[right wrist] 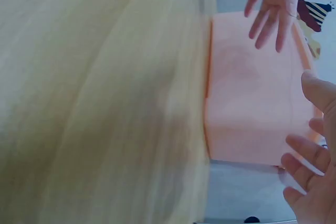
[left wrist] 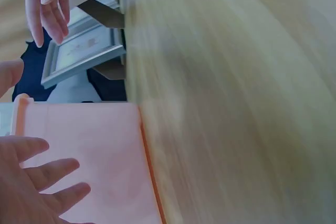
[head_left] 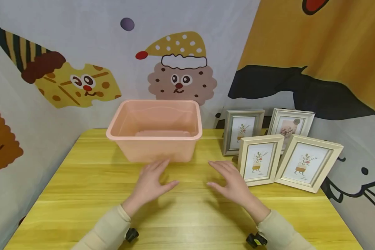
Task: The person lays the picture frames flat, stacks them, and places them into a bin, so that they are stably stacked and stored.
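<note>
Both hands hover over the wooden table, palms facing each other and nothing in them. In the head view the left hand is just in front of a pink plastic bin, its fingers relaxed and spread. The right hand reaches forward with loose fingers, beside the nearest cream picture frame. A second cream picture frame leans at the right. Behind them stand a grey-silver picture frame and a whitish picture frame. The bin's inside shows no contents.
The yellow wood-grain table ends at the back against a cartoon-printed cloth. Small dark wrist cameras sit under both sleeves. The frames stand close together, overlapping in the head view.
</note>
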Motion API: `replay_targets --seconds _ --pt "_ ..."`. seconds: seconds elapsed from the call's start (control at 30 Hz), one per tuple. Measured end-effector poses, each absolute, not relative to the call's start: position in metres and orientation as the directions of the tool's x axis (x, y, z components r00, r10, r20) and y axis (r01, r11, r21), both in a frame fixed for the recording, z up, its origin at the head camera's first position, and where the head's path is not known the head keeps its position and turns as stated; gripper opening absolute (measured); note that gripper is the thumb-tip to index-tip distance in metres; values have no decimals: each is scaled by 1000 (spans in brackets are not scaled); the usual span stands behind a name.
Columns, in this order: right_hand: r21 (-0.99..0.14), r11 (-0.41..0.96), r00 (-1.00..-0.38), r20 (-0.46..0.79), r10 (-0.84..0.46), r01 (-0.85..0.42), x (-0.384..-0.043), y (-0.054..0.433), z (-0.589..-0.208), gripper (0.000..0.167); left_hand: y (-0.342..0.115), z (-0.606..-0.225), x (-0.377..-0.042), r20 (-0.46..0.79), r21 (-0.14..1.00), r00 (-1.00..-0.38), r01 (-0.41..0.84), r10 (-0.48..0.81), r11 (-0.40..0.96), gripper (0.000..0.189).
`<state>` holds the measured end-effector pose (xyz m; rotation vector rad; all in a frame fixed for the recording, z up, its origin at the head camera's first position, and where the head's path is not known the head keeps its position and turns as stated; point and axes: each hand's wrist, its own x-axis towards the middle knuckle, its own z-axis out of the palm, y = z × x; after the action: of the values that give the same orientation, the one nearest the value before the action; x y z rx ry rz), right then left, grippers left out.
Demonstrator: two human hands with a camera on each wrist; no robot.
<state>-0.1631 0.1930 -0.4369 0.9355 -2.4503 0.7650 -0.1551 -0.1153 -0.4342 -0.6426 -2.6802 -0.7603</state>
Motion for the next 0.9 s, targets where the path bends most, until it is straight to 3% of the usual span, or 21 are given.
replay_targets --seconds 0.3,0.53,0.67,0.9 --pt "-319 550 -601 651 -465 -771 -164 209 -403 60 -108 -427 -157 377 542 -866 494 329 679 85" --pt "-339 597 -644 638 -422 -727 -163 230 -380 59 -107 -418 -155 405 658 -868 494 286 569 78" --pt "-317 614 -628 671 -394 -723 -165 243 -376 64 -107 -414 -156 403 705 -867 499 293 505 72" --pt "-293 644 -631 673 -386 -707 -166 270 -361 53 -112 -406 -158 384 719 -862 504 330 479 65"
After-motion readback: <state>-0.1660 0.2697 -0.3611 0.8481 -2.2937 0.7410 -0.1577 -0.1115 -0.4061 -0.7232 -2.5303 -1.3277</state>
